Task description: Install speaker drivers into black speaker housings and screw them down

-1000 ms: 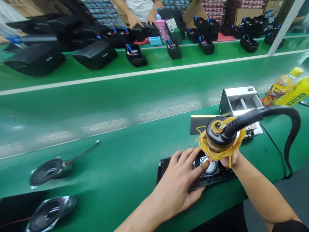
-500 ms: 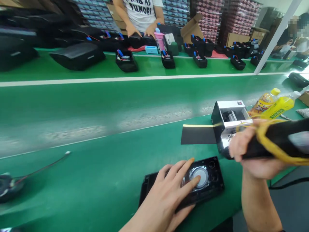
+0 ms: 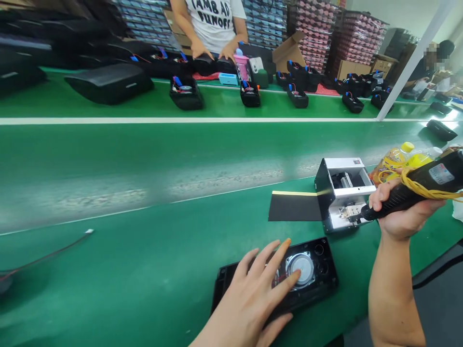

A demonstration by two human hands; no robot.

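A black speaker housing (image 3: 318, 284) lies on the green bench close to me, with a round silver speaker driver (image 3: 302, 270) set in it. My left hand (image 3: 253, 289) rests over the left part of the housing, fingers spread, index fingertip at the driver and thumb along the near side. In my right hand (image 3: 405, 217) is a black electric screwdriver (image 3: 427, 180) with a yellow cord looped round it. Its tip points left into the lower front opening of a screw feeder (image 3: 343, 193); whether a screw is on the bit is too small to tell.
Left of the feeder lies a black sheet (image 3: 294, 207) with a yellow edge. Drink bottles (image 3: 392, 161) stand behind the screwdriver. A thin cable (image 3: 54, 255) lies at left. Across the green belt, a person (image 3: 213, 29) works among several black speaker housings (image 3: 186, 94).
My right hand has brought the screwdriver to the feeder's front opening; before, its tip was lower and nearer the housing. My left hand stays on the housing. The view has shifted slightly.
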